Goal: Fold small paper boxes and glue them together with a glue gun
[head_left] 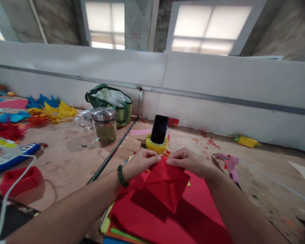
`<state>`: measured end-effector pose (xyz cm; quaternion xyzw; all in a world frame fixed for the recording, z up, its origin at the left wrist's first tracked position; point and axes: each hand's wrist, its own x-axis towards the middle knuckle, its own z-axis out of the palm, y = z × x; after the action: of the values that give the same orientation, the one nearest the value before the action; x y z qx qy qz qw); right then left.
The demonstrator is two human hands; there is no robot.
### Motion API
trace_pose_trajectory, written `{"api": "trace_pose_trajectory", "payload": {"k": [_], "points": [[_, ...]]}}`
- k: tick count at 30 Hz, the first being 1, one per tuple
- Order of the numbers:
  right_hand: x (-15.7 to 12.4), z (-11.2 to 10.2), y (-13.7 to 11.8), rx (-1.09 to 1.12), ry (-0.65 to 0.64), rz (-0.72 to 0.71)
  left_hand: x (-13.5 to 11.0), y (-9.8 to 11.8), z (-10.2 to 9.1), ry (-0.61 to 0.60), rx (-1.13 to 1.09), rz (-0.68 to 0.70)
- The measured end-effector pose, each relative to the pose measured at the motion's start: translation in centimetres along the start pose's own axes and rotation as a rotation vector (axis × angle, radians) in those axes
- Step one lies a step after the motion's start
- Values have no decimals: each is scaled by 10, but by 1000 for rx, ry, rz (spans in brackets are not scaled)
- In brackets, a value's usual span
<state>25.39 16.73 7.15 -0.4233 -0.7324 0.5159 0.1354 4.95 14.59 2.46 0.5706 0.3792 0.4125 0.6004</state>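
A folded red paper diamond [167, 188] with crossing creases hangs tilted between my hands. Close to its top point, my left hand [142, 162] pinches the left edge with thumb and finger; a green bead bracelet circles that wrist. On the opposite side of the same tip, my right hand [186, 161] grips the paper between thumb and fingers. Below lies a stack of coloured sheets with large red paper [142, 220] on top, and the diamond casts a shadow over it. The other fingers of both hands are curled and partly hidden.
Behind my hands a phone [159, 129] leans in a yellow holder [156, 145]. A glass tea jar [105, 127] and green bag [124, 110] stand left. A pink glue gun [230, 164] lies right. Far left are a red paper box [21, 179] and a blue-and-white device [14, 157] near a white cable.
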Motion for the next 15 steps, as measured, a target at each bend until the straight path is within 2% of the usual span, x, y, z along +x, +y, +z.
{"api": "trace_pose_trajectory", "payload": {"k": [9,15], "points": [[0,1,-3,44,34,40,1,-3,-3,-10,29,-8],[2,4,-4,-6,50,47,0,-2,0,14,63,24]]}}
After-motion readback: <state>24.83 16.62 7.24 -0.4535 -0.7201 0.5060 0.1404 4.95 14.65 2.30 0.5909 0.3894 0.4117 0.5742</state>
